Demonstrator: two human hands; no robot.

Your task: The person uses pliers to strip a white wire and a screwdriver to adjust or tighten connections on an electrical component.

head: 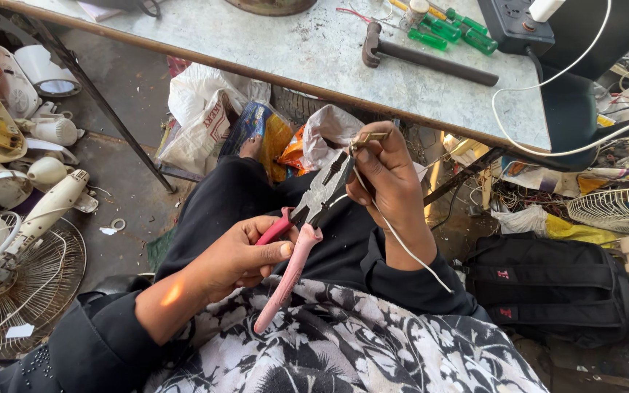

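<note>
My left hand (238, 255) grips the pink handles of a pair of pliers (313, 211), whose dark jaws point up toward my right hand. My right hand (387, 182) pinches a small brass-coloured metal piece (368, 138) at the jaw tips, and a thin white wire (409, 251) runs from it down over my right wrist. Both hands work above my lap, over black trousers and a black-and-white flowered cloth.
A grey workbench (314, 51) stands ahead with a hammer (424, 58), green screwdrivers (449, 30) and a black power strip (511, 22). Fan parts and a wire fan guard (16, 284) lie at left. A black bag (547, 287) sits at right, plastic bags under the bench.
</note>
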